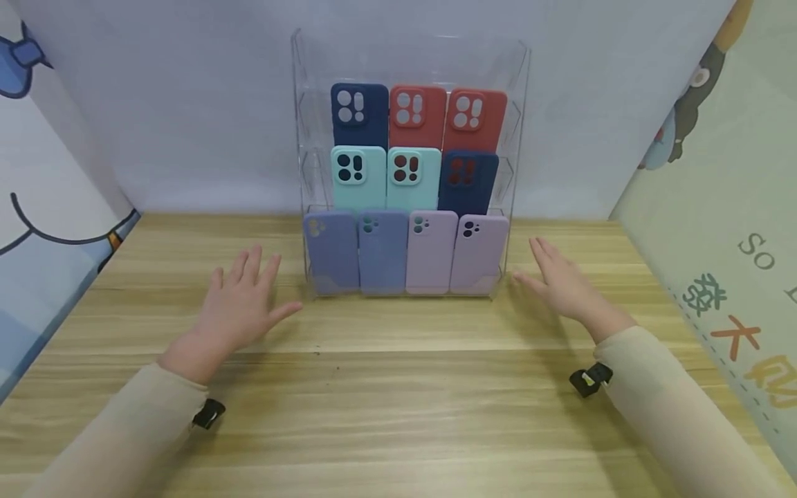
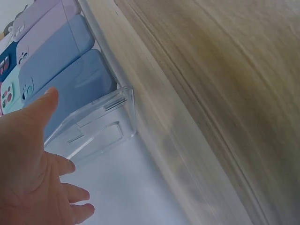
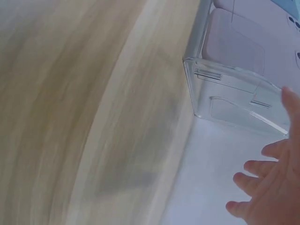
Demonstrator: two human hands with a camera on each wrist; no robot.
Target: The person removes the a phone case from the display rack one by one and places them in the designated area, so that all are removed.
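Observation:
A clear acrylic stepped rack (image 1: pixel 411 59) stands at the back of the table, holding three rows of phone cases. The top row has a navy case (image 1: pixel 376 135) and two red cases (image 1: pixel 418 135). Below are two mint cases (image 1: pixel 360 197) and another navy case (image 1: pixel 467 197). Blue-violet cases (image 1: pixel 333 252) and lilac cases (image 1: pixel 431 256) fill the front row. My left hand (image 1: pixel 236 301), fingers spread and holding nothing, is left of the rack, thumb toward it. On the other side, my right hand (image 1: pixel 566 283) has straight fingers and holds nothing, beside the rack's side panel (image 3: pixel 234 89).
The wood-grain table (image 1: pixel 398 401) reaches from the rack to the near edge of view. Behind the rack hangs a pale backdrop (image 1: pixel 205 124). Printed cartoon panels flank the table, one on the left (image 1: pixel 56 173) and one on the right (image 1: pixel 716 207).

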